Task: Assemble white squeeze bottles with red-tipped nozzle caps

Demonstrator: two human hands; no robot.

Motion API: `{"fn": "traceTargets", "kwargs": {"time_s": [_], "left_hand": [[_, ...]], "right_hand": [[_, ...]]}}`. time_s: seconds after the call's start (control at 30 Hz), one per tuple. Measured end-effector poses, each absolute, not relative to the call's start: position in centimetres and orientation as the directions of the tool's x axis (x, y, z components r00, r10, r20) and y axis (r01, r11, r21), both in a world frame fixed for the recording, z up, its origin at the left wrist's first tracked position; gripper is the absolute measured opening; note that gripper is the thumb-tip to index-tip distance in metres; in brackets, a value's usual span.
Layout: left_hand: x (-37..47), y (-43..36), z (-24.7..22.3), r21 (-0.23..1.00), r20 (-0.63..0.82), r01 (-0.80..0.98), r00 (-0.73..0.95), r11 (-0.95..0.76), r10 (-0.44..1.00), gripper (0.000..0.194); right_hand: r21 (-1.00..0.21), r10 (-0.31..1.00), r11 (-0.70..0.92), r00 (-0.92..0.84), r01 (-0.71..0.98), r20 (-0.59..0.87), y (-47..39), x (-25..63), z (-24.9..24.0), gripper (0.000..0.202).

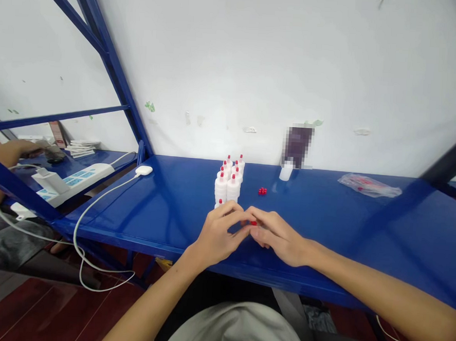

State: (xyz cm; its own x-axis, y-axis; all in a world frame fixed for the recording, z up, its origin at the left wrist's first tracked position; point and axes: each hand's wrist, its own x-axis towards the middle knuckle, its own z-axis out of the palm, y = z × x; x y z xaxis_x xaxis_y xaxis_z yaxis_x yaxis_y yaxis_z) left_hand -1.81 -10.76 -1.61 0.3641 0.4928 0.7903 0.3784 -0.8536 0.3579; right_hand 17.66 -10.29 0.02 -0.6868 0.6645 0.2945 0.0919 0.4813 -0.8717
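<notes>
My left hand (224, 232) and my right hand (278, 237) meet over the front of the blue table, fingertips bent together. Between them shows a bit of small red caps (253, 223), pinched by both hands; how many there are is hidden by the fingers. Just beyond my left hand, white bottles (233, 189) with red pointed tips stand upright in two rows, the nearest one partly covered by that hand. A tight cluster of red caps (263, 191) sits on the table past my fingertips.
By the wall, a white object (286, 171) stands below a blurred dark patch. A clear plastic bag (369, 185) with red bits lies at the right. A white charger (143, 170) with its cable and a power strip (75, 181) are at left, near another person's arm (5, 157).
</notes>
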Motion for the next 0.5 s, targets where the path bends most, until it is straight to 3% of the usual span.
{"fn": "traceTargets", "kwargs": {"time_s": [0.1, 0.2, 0.5], "left_hand": [[-1.52, -10.96, -1.63, 0.443, 0.728, 0.347, 0.398, -0.826, 0.558, 0.006], [-1.53, -11.0, -1.78, 0.443, 0.711, 0.368, 0.411, -0.817, 0.571, 0.007], [-1.29, -11.08, -2.06, 0.247, 0.775, 0.44, 0.446, -0.864, 0.448, 0.01]], "right_hand": [[-0.81, 0.651, 0.564, -0.688, 0.159, 0.319, -10.21, 17.75, -0.11, 0.021], [-0.737, 0.624, 0.64, -0.707, 0.217, 0.333, -10.04, 17.81, -0.05, 0.019], [-0.679, 0.618, 0.685, -0.703, 0.263, 0.352, -10.4, 17.55, 0.11, 0.013]]}}
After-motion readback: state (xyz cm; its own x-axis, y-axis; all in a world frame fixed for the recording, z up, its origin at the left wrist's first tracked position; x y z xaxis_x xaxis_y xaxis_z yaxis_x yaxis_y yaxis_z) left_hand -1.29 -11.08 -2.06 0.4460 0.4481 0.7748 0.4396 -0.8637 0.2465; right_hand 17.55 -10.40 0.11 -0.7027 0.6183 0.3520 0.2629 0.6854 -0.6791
